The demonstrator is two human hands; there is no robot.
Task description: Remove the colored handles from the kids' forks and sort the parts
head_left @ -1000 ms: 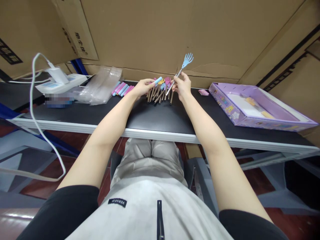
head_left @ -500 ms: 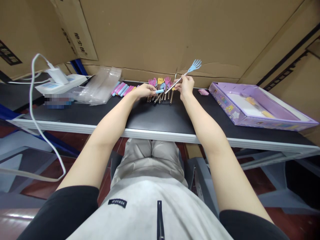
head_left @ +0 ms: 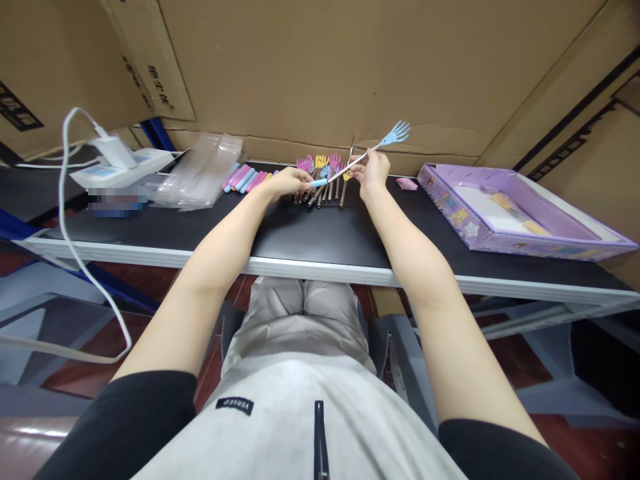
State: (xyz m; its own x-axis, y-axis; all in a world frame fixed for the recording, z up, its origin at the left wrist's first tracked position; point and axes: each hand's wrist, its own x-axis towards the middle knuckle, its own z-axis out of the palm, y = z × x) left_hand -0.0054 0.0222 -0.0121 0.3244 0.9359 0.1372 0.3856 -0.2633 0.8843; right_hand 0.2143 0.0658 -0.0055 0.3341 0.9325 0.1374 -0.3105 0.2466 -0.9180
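My left hand (head_left: 293, 182) is closed on a light-blue handle sleeve (head_left: 319, 183) held sideways above the table. My right hand (head_left: 374, 172) grips the metal rod of a back scratcher (head_left: 397, 133) with a light-blue hand-shaped head, which points up to the right. The rod's lower end meets the right end of the sleeve; whether it sits inside I cannot tell. Under and between my hands lies a pile of back scratchers (head_left: 334, 161) with pink, yellow, blue and purple heads and bare metal rods. Left of my left hand is a row of coloured handle sleeves (head_left: 245, 180).
Clear plastic bags (head_left: 197, 177) lie left of the sleeves. Farther left stand a white power strip (head_left: 150, 160) and a plugged-in charger (head_left: 116, 152) with a white cable. A purple open box (head_left: 480, 227) is at the right, near a small pink packet (head_left: 407, 183). Cardboard (head_left: 300, 73) stands behind.
The back scratcher's rod has shifted and tilted so its lower end now meets the blue sleeve. Its head has moved slightly right. My left hand has stayed nearly still.
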